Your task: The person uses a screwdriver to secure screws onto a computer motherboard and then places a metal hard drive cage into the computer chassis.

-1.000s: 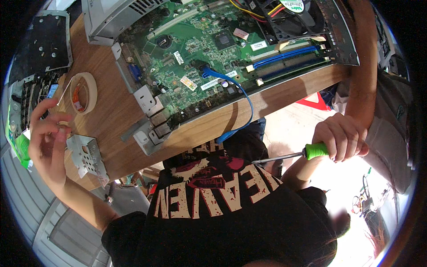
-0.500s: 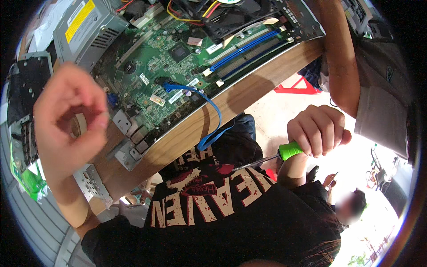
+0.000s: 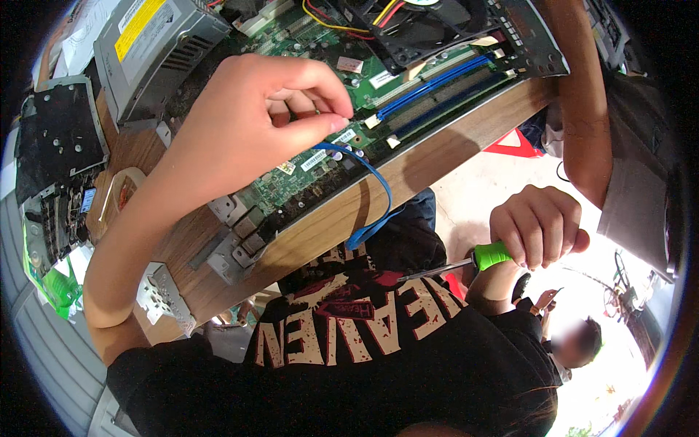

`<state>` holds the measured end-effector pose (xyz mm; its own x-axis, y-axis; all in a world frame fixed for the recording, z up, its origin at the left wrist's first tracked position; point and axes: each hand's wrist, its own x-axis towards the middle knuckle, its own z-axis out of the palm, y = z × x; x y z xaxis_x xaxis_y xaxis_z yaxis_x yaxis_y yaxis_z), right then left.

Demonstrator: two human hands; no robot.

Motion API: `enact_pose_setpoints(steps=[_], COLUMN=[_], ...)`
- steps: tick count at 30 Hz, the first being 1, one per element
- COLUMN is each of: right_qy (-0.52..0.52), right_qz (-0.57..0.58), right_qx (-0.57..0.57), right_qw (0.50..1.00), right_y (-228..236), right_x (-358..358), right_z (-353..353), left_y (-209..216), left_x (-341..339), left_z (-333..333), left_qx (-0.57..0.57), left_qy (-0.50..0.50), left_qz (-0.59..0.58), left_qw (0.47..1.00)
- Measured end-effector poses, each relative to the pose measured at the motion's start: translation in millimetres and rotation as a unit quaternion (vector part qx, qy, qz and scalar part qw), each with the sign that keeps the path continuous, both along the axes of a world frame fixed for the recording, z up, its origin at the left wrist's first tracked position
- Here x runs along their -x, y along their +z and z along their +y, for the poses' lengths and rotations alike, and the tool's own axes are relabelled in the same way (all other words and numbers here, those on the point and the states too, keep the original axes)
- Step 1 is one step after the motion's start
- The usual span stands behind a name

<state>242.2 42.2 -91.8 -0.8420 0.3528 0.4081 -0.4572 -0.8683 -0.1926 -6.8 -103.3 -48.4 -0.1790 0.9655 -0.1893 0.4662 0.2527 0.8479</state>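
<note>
Over the green computer motherboard, my left hand has its thumb and index finger pressed together. Whatever may be between those fingertips is too small to make out. They are beside the white end of the blue memory slot. A blue cable runs from the board below the fingers and hangs over the table edge. My right hand is wrapped round the green handle of a screwdriver, off the table. Its metal shaft points left, in front of my black shirt.
A grey power supply stands at the far left, and a black fan sits at the board's far side. The wooden table carries a pale ring-shaped thing and a perforated metal bracket. Another person's arm reaches in at right.
My left hand has moved right from beside the board to over it, its thumb and index finger now pinched. My right hand still grips the screwdriver.
</note>
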Motion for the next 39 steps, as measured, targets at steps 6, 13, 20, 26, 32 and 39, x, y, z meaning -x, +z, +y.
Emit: enact_pose_setpoints(steps=[6,13,20,26,32,39], right_qy=[0.021,0.038,0.044,0.033,0.028,-0.150], right_qz=[0.000,-0.005,-0.009,-0.019,-0.022,-0.061], right_qx=[-0.003,-0.011,-0.009,0.012,0.016,0.077], right_qw=[1.000,0.999,0.999,0.999,0.999,0.984], right_y=[-2,-9,-10,-12,-13,17], right_x=[11,22,27,28,31,13], right_z=[5,7,12,13,14,6], left_y=[-3,-5,-14,-20,-11,-7], left_x=[3,9,12,12,14,10], left_z=[3,11,23,27,26,17], left_qx=[0.001,0.050,0.069,0.058,0.055,0.016], left_qy=[-0.023,-0.045,-0.072,-0.062,-0.086,-0.073], left_qz=[0.057,-0.015,-0.110,-0.111,-0.015,0.020], left_qw=[0.998,0.998,0.989,0.990,0.995,0.997])
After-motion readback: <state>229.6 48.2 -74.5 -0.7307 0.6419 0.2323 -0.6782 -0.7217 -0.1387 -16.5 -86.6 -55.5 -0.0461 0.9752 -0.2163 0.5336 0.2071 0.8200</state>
